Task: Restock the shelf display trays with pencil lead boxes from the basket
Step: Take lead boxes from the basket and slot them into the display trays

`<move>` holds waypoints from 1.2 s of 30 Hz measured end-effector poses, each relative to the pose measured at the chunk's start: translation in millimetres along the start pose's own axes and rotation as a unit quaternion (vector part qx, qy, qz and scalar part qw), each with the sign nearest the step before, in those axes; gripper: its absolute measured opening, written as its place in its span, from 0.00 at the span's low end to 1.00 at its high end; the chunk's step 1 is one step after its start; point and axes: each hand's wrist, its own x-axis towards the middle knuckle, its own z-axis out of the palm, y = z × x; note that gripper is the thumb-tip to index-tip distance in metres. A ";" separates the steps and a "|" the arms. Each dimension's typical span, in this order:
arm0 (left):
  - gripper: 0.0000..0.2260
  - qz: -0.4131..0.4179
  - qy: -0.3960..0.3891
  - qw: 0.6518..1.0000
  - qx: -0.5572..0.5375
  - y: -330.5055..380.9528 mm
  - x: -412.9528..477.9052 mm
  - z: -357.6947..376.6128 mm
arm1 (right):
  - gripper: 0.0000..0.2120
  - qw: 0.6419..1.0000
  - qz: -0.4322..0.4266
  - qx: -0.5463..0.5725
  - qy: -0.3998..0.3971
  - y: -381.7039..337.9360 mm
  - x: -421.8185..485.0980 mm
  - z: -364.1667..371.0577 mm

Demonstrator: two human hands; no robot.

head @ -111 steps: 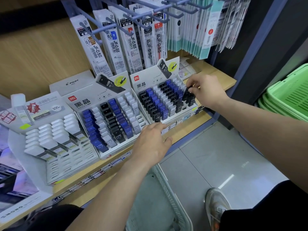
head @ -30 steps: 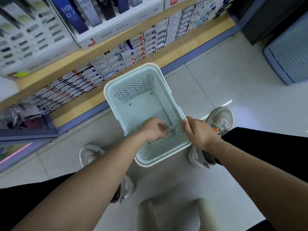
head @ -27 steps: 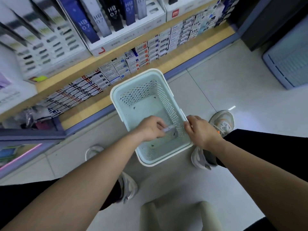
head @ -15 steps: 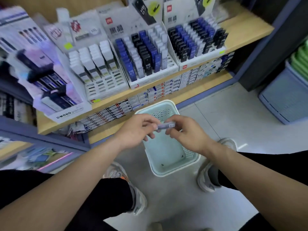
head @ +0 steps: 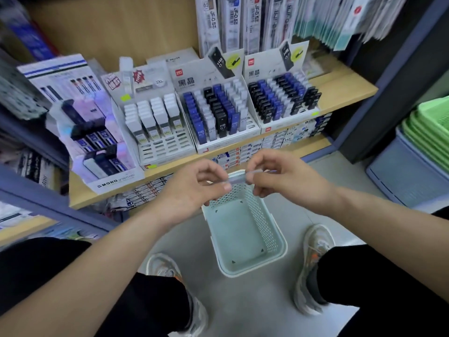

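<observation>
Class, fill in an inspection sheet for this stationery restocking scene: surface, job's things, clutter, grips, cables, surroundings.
Surface: wooden shelf carrying the display trays; grey floor below.
Job's things: lead box held above the pale green basket, no other boxes seen inside it; white-box tray has empty front slots; middle tray and right tray look well stocked.
Clutter: MONO display at the left; hanging refill packs above.
Grips: left hand and right hand each pinch an end of the lead box.
Cables: nothing seen.
Surroundings: stacked green baskets and a grey-blue crate at the right.
</observation>
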 end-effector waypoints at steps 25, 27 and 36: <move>0.05 0.040 0.043 0.987 0.151 -3.6 53.3 -6.8 | 0.09 0.960 -0.059 -0.211 0.173 -8.0 86.8 -27.1; 0.05 0.041 0.045 0.980 0.189 1.2 57.4 -18.3 | 0.08 0.944 -0.072 -0.270 0.177 -18.4 98.2 -47.7; 0.22 0.038 -0.052 0.884 0.464 -1.0 91.7 -33.4 | 0.05 0.907 -0.100 -0.357 0.199 -26.6 162.2 -93.6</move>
